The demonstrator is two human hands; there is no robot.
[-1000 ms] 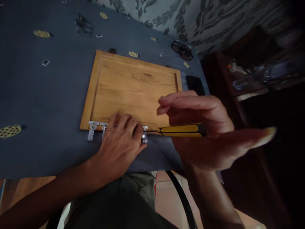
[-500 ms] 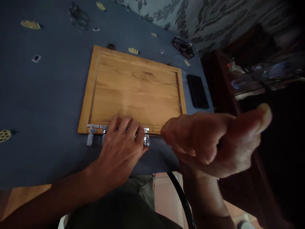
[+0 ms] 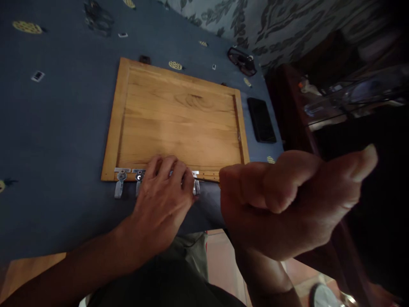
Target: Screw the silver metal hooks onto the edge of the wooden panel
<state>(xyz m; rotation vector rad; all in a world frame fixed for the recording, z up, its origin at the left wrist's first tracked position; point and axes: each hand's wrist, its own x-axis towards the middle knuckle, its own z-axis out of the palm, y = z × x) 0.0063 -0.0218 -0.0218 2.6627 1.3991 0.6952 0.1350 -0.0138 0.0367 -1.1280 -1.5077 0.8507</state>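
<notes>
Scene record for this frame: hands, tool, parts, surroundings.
Left hand: over brackets at board's near edge
Right hand: closed around screwdriver, handle mostly hidden, shaft showing
Brackets: metal, along board's near edge, some partly under left hand
Board: wooden, flat on blue cloth
Phone: right of board
Glasses: beyond board's far right corner

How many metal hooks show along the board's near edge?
3: one metal hook near the left corner of the board, a second beside it, a third at the thumb side of the left hand. More may be hidden under that hand.
</notes>
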